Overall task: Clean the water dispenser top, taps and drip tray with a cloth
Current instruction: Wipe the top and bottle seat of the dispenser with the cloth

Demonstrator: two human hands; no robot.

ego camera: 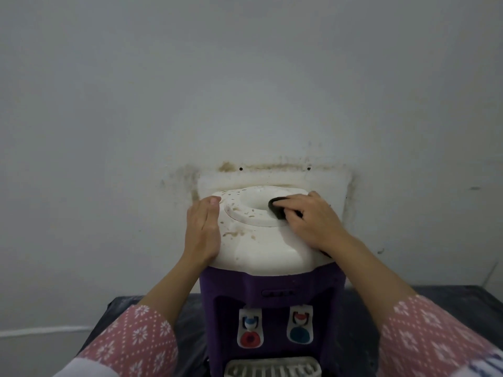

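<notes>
A purple water dispenser (272,284) stands against the wall, its white top (261,240) speckled with brown stains around the round bottle well. My left hand (202,229) lies flat against the top's left side, fingers straight. My right hand (313,219) presses a dark cloth (277,209) onto the right rim of the well, fingers spread over it; a bit of cloth shows under the wrist. Below are two white taps, one with a red lever (250,331) and one with a blue lever (299,327), and the white drip tray (272,367) at the bottom edge.
The dispenser sits on a dark tabletop (187,322). The pale wall (245,91) right behind it carries brown stains and two small dark holes above the top. My pink patterned sleeves fill the lower corners.
</notes>
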